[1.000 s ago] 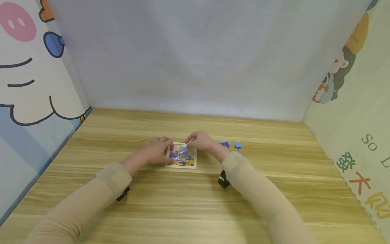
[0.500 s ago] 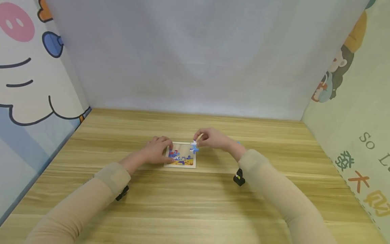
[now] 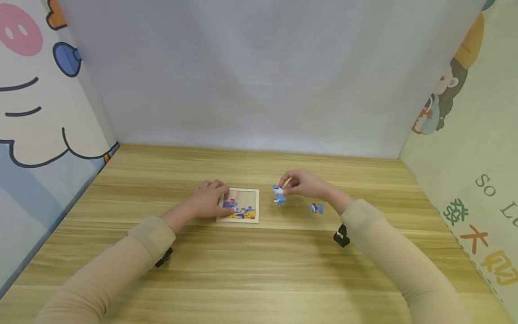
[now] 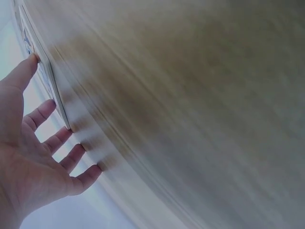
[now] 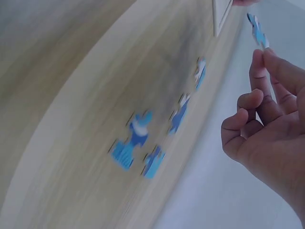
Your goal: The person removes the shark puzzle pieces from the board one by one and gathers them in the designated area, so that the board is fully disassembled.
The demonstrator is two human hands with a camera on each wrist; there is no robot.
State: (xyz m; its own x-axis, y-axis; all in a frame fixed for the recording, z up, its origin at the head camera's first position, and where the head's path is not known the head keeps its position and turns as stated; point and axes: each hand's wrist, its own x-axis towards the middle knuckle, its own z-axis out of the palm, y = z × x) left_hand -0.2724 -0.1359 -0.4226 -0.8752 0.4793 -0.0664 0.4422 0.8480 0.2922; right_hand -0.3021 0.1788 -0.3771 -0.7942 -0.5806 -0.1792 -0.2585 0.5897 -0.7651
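My left hand [image 3: 210, 200] lies at the left side of a square, light-framed jigsaw puzzle tray [image 3: 258, 202]. In the left wrist view its fingers [image 4: 42, 114] are spread; the thumb rests over the tray's near side and other fingertips touch the tabletop. Assembled pieces [image 3: 247, 214] in yellow, blue and red fill the tray's lower and left parts, while bare wood shows at its upper right. To the right of the tray, my right hand [image 3: 303, 183] pinches a blue and white puzzle piece [image 5: 258, 31] between thumb and forefinger, raised off the table in the right wrist view.
Several loose blue puzzle pieces [image 5: 138, 131] lie on the wood-grain table [image 3: 243, 270] below my right hand; some [image 3: 316, 208] show near the right wrist in the head view. A pale curtain [image 3: 259, 90] closes off the back, with printed panels at both sides.
My right hand has moved right from over the tray, carrying the pinched puzzle piece away from it. The left hand has stayed at the tray's left side.
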